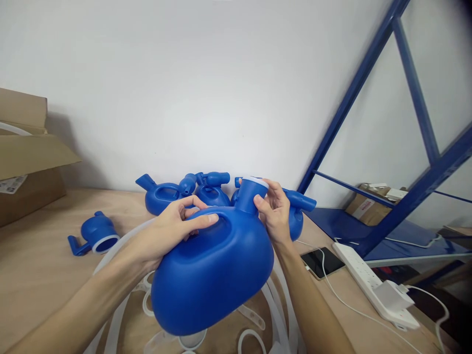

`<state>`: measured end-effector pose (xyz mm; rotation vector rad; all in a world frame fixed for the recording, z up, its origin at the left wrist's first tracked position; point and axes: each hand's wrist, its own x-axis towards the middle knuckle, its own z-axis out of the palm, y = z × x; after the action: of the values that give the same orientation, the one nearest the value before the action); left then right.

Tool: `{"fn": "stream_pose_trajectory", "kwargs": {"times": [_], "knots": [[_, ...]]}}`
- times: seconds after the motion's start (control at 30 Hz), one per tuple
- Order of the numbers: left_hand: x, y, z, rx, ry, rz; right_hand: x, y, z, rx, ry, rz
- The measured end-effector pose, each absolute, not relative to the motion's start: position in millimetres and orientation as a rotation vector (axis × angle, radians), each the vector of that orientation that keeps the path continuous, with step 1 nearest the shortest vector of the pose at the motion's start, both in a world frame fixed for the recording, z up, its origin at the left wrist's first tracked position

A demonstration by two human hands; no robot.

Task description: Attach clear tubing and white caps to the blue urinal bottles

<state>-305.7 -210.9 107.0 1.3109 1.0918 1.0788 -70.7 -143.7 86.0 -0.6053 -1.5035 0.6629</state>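
A blue plastic urinal bottle [214, 275] is held up above the table, tilted, its short neck at the upper right. My left hand [180, 221] is closed around the handle beside the oval recess. At the neck, my right hand [273, 209] grips with the thumb in front and the fingers behind, just under a white ring [255, 181] on the rim. Under the bottle lie white rings [251, 339], a clear perforated strap [251, 316] and coils of whitish tubing [285, 295], partly hidden by the bottle and my arms.
Several more blue bottles [162, 199] stand along the wall. A loose blue spouted cap [98, 233] lies left on the wooden table [37, 265]. A cardboard box [33, 191] stands far left. Right are a phone [322, 263], a power strip [363, 275] and a blue metal frame [350, 98].
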Motion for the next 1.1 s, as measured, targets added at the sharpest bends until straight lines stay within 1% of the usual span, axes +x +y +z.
{"fn": "stream_pose_trajectory", "kwargs": {"times": [0.07, 0.23, 0.4, 0.5, 0.57, 0.67, 0.73, 0.83, 0.9, 0.97, 1.1], "knots": [[-303, -213, 107, 1.342, 1.088, 1.079, -64, -147, 91, -0.591, -1.581, 0.648], [-300, -218, 111, 1.585, 1.208, 1.109, -67, -159, 98, -0.619, -1.66, 0.464], [-297, -228, 108, 1.674, 1.302, 1.101, -78, -154, 91, -0.538, -1.631, 0.595], [-293, -229, 105, 1.725, 1.284, 1.1, -74, -150, 91, -0.502, -1.669, 0.592], [-293, -226, 104, 1.649, 1.23, 1.103, -70, -153, 94, -0.605, -1.711, 0.566], [-296, -217, 103, 1.413, 1.164, 1.159, -69, -167, 102, -0.895, -1.739, 0.46], [-298, -211, 103, 1.3, 1.146, 1.289, -73, -185, 108, -1.012, -1.808, 0.323], [-300, -210, 105, 1.22, 1.075, 1.478, -84, -214, 115, -1.028, -1.997, 0.165], [-298, -216, 108, 1.236, 1.012, 1.482, -92, -229, 117, -1.008, -2.1, 0.215], [-297, -224, 109, 1.298, 0.956, 1.412, -98, -235, 116, -1.007, -2.134, 0.336], [-294, -241, 109, 1.505, 0.84, 1.13, -94, -217, 108, -1.048, -1.962, 0.607]]}}
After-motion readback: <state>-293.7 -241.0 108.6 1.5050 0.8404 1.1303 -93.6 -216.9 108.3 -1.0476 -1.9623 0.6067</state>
